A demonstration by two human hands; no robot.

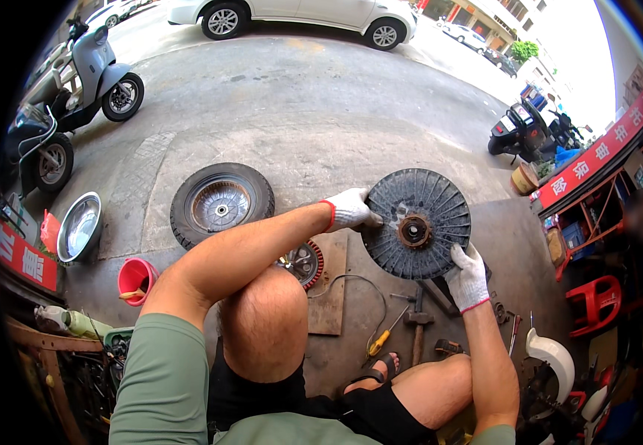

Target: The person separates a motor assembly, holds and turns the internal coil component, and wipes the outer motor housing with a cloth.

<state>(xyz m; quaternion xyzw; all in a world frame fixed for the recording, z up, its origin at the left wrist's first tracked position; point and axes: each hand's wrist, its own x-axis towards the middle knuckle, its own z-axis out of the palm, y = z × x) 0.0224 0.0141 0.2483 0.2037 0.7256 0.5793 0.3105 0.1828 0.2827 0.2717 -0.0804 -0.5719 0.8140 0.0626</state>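
Up in front of me is a round black hub motor cover [440, 204], dirty, with radial ribs and a rusty ring at its centre. My left hand [354, 208], in a white glove, grips its left rim. My gloved right hand [469, 276] is closed on its lower right rim. To the left, a wheel with a tyre [221, 204] lies flat on the ground, its hub opened upward. Partly hidden behind my left arm and knee, a motor stator [308, 265] with a red toothed edge rests by a wooden board [327, 315].
By my foot lie a yellow-handled screwdriver [381, 342], a hammer [419, 330] and a cable. A red bucket [136, 279] and a metal basin [80, 228] stand at the left. Scooters [106, 70] are parked beyond. At the right are a red stool [596, 304] and shelving.
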